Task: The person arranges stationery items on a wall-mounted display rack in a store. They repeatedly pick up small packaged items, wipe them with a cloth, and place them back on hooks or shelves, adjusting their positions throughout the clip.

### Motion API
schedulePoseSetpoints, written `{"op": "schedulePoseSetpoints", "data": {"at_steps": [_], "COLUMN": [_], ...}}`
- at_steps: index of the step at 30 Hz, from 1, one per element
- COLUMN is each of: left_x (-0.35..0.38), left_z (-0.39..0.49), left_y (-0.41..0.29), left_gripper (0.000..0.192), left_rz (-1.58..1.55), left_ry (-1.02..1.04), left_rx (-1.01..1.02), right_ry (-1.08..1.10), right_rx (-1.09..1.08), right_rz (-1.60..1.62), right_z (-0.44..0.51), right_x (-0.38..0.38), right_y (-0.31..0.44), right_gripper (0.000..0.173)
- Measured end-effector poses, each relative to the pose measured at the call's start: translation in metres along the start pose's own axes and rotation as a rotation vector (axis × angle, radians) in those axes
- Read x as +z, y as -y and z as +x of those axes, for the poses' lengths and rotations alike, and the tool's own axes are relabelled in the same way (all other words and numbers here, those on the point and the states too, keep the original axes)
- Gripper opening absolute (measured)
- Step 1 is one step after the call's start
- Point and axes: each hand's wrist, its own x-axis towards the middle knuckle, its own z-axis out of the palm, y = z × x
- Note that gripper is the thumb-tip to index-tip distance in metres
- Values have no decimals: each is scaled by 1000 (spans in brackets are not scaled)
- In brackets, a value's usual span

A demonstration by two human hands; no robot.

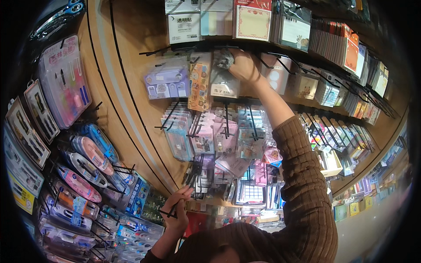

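My right hand [244, 67] reaches up to the pegboard wall and grips a bunched grey cloth [224, 59]. It is just below a black metal rail, in front of a clear-wrapped paper pack [224, 90]. Left of that pack hang an orange sticker sheet [199, 85] and a purple stationery set [167, 83]. Lower down, my left hand [177, 208] is closed around black metal display hooks [194, 176]. One hook's crossbar end [168, 214] sticks out below the fingers. How many hooks the hand holds is hard to tell.
Bare black hooks [283, 64] jut out right of my right hand. Pink and blue packs [204, 131] hang below it. Award-style paper packs [253, 19] hang above. On the left panel hang correction tapes [92, 154] and pen sets [67, 82]. An open box [330, 164] stands at right.
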Motion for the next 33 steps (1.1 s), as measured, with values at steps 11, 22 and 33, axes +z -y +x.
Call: {"op": "schedulePoseSetpoints", "data": {"at_steps": [11, 22, 33], "left_x": [4, 2, 12], "left_z": [-3, -9, -5], "left_y": [0, 5, 9], "left_gripper": [16, 17, 22], "left_rz": [-8, -65, -76], "left_ry": [-1, 20, 40], "left_rx": [-75, -68, -98], "right_ry": [-390, -68, -228], "right_rx": [333, 134, 389], "right_rz": [186, -180, 366], "right_z": [-58, 42, 1], "right_x": [-4, 36, -1], "right_y": [21, -55, -3], "right_gripper": [52, 26, 28]}}
